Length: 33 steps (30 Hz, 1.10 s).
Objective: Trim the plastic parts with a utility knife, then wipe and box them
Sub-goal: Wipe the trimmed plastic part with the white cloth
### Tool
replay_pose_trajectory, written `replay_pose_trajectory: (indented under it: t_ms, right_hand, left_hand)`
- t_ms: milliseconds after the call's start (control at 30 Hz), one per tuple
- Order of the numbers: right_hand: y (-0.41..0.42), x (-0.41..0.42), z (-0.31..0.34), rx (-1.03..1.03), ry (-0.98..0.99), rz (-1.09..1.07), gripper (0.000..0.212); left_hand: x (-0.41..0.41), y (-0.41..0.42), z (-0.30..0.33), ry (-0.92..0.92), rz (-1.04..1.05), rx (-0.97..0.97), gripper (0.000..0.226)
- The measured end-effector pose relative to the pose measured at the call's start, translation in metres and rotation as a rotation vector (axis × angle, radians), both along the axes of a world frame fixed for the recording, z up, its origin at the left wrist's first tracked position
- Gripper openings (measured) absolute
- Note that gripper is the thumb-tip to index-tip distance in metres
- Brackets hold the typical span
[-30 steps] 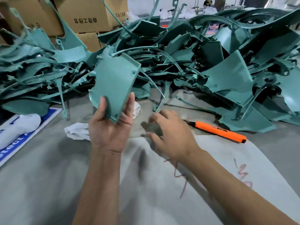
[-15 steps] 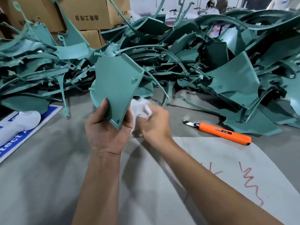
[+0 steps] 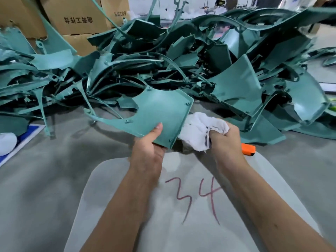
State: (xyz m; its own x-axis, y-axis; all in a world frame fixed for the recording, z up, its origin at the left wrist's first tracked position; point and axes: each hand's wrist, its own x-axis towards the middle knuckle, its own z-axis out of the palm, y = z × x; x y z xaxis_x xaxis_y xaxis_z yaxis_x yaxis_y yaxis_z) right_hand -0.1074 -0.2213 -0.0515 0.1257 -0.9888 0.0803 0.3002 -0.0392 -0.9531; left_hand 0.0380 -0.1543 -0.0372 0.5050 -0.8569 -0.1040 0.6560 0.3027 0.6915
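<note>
Head view, looking down over a grey table (image 3: 45, 188). Left hand (image 3: 148, 148) gripping a teal plastic part (image 3: 160, 113) at its near edge, thumb (image 3: 157, 130) pressed flat on the upper face, remaining fingers hidden beneath. Part held just above the table, roughly level, its curved cut-out turned toward the far left and a thin arm reaching out to the left. Right hand (image 3: 225, 140) just right of the part, fingers curled tight around a bunched white rag (image 3: 198, 131). Rag touching the part's right edge, wedged between that edge and the right fist. Both hands near one another, close to the middle of the scene, forearms running back toward the near edge.

Orange utility knife (image 3: 248, 149) lying on the table just right of the right hand, only its butt end showing, the rest hidden behind the wrist. Big tangled heap of teal plastic parts (image 3: 236, 88) across the far side of the table, just beyond the held part. Cardboard boxes (image 3: 76, 17) stacked at far left behind the heap. Pale sheet (image 3: 263, 188) marked "34" in red under the forearms. Blue-and-white printed board (image 3: 21, 140) at the left edge, with a white object (image 3: 7, 142) resting on it.
</note>
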Motion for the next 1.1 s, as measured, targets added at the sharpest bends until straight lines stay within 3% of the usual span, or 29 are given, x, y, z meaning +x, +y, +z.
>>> replay_pose_trajectory:
  t_ms: [33,100,167,200,267,367,433,500,600,667,767,833,900,967,1100]
  right_hand:
    - [0.002,0.001,0.004,0.054,-0.093,0.035,0.034]
    - [0.004,0.0,0.01,0.172,-0.297,0.18,0.035]
    - [0.006,-0.005,0.014,0.189,-0.339,0.335,0.033]
    - [0.008,-0.006,0.014,0.16,-0.32,0.388,0.031]
    - [0.011,-0.008,0.015,0.089,-0.241,0.416,0.023]
    - [0.013,-0.008,0.013,0.008,-0.171,0.377,0.018]
    - [0.013,-0.008,0.014,0.012,-0.209,0.356,0.019]
    - [0.012,-0.007,0.015,0.085,-0.282,0.309,0.023]
    - [0.008,-0.005,0.01,0.185,-0.324,0.244,0.027]
    - [0.009,-0.004,0.012,0.217,-0.342,0.251,0.022]
    - [0.01,-0.006,0.014,0.329,-0.414,0.409,0.006]
    - [0.015,-0.001,0.015,0.258,-0.377,0.515,0.011]
    - [0.023,0.011,0.008,0.144,-0.267,0.434,0.023]
    - [0.032,0.021,0.002,0.105,-0.229,0.317,0.01]
    - [0.021,0.019,-0.004,0.245,-0.429,0.098,0.015]
  left_hand:
    - [-0.002,0.002,0.001,-0.005,-0.015,0.022,0.035]
    - [0.001,0.004,0.002,-0.192,0.029,0.086,0.035]
    - [0.008,0.005,0.002,-0.403,0.091,0.118,0.03]
    - [0.011,0.006,0.002,-0.422,0.118,0.127,0.028]
    - [0.019,0.008,0.005,-0.348,0.1,0.147,0.028]
    - [0.027,0.013,0.005,-0.131,-0.146,-0.072,0.034]
    - [0.026,0.018,0.007,-0.151,-0.242,-0.194,0.04]
    - [0.019,0.019,0.005,-0.258,-0.259,-0.188,0.041]
    - [0.002,0.016,0.001,-0.405,-0.107,-0.047,0.034]
    - [-0.004,0.011,-0.003,-0.402,0.037,-0.009,0.033]
    - [-0.005,0.005,-0.01,-0.532,0.154,-0.065,0.034]
    - [-0.009,0.001,-0.011,-0.618,0.175,-0.051,0.032]
    - [-0.015,-0.002,-0.012,-0.606,0.189,-0.019,0.03]
    - [-0.02,-0.002,-0.012,-0.566,0.192,-0.011,0.03]
    - [-0.018,0.006,-0.004,-0.43,0.247,-0.014,0.044]
